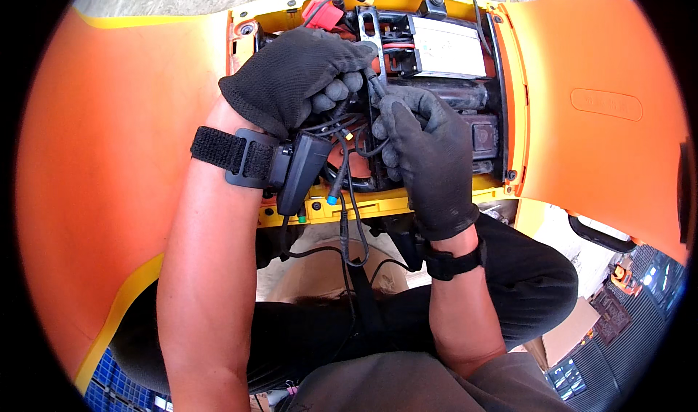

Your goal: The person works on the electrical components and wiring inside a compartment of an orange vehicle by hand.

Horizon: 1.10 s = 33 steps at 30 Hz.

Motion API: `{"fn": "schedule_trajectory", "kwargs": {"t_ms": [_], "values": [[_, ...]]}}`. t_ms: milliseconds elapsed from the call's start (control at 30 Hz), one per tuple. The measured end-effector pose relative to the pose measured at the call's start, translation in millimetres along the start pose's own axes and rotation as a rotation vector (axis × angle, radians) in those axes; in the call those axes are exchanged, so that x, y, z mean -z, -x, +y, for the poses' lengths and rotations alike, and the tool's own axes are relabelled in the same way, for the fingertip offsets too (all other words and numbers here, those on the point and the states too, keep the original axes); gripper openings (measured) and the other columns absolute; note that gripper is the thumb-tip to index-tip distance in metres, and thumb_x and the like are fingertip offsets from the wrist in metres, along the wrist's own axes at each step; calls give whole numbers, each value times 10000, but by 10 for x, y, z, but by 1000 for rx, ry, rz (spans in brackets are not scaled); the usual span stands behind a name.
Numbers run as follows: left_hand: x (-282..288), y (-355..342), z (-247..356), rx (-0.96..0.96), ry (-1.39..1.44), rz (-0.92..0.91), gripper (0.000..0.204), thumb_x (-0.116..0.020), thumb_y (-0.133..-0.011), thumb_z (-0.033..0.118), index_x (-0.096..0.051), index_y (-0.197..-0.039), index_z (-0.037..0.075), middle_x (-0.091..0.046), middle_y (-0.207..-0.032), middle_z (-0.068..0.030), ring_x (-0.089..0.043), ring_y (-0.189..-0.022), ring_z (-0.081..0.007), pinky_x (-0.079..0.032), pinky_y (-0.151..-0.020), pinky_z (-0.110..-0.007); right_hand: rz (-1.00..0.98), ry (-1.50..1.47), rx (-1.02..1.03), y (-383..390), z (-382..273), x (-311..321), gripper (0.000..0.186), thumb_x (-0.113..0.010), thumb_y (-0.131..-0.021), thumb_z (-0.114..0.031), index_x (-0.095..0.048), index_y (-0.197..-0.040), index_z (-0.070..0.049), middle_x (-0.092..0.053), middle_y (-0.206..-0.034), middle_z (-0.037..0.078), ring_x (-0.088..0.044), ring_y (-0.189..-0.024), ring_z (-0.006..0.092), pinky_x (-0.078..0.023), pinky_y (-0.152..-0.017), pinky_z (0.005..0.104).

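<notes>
Both my hands wear black knit gloves and meet over an open bay in an orange and yellow vehicle body. My left hand (309, 70) pinches one end of a black cable connector (376, 83), palm down. From the other side my right hand (429, 139) grips the same connector's lower end between thumb and fingers. Below them hangs a bundle of thin black cables (349, 132), with a yellow-tipped plug (349, 136) and a blue-tipped plug (334, 196). Whether the connector's halves are joined is hidden by my fingers.
A silver controller box (447, 47) with red and black wires sits at the bay's far right. A red connector (322, 14) lies at the far left. Orange panels (131, 158) flank the bay. Dangling cables (345, 227) cross its yellow near edge. A cardboard box (571, 332) stands lower right.
</notes>
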<state>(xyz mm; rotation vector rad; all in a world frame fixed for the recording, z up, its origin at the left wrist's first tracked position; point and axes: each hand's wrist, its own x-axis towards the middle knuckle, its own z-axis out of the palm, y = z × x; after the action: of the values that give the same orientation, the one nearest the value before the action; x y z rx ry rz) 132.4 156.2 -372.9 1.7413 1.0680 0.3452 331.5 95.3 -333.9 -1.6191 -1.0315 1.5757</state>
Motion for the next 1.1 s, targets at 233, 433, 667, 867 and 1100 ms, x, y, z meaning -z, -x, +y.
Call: {"fn": "schedule_trajectory", "kwargs": {"t_ms": [233,433,667,867,1100], "values": [[23,-7,73,220,252,-48,387,-572,-881,126,-611,-1263,77,-645,-1239,-124,-613,-1137,-299,-480,-983,-399,-56,33,-56,-35,-31,57,199,-618,-942,-181,-666,-983,8,-645,-726,23,-541,-580,48,-433,-500,211],[-6,-9,-37,-73,-124,-33,384,-578,-874,116,-609,-1254,68,-649,-1233,-117,-623,-1119,-295,-487,-969,-400,-86,23,-44,-58,10,101,216,-626,-944,-199,-669,-987,8,-651,-731,24,-554,-591,47,-442,-508,210],[-19,-11,-157,-458,-487,129,376,-584,-874,115,-608,-1246,64,-650,-1232,-115,-631,-1100,-289,-495,-954,-394,-79,-30,-132,-28,-71,65,197,-617,-947,-181,-662,-967,9,-652,-730,40,-559,-581,62,-459,-510,222],[-43,-24,-212,-504,-469,172,379,-589,-877,126,-612,-1251,67,-661,-1200,-114,-637,-1073,-292,-502,-931,-401,-42,-16,-102,-15,-54,-5,181,-618,-942,-168,-646,-923,10,-667,-729,68,-583,-565,76,-464,-487,227],[-64,-25,-153,-416,-380,149,411,-606,-867,147,-606,-1269,64,-677,-1147,-107,-641,-1031,-299,-507,-902,-403,15,-90,-124,9,-60,-87,174,-609,-941,-154,-626,-875,7,-667,-718,74,-594,-524,80,-473,-446,219]]}}
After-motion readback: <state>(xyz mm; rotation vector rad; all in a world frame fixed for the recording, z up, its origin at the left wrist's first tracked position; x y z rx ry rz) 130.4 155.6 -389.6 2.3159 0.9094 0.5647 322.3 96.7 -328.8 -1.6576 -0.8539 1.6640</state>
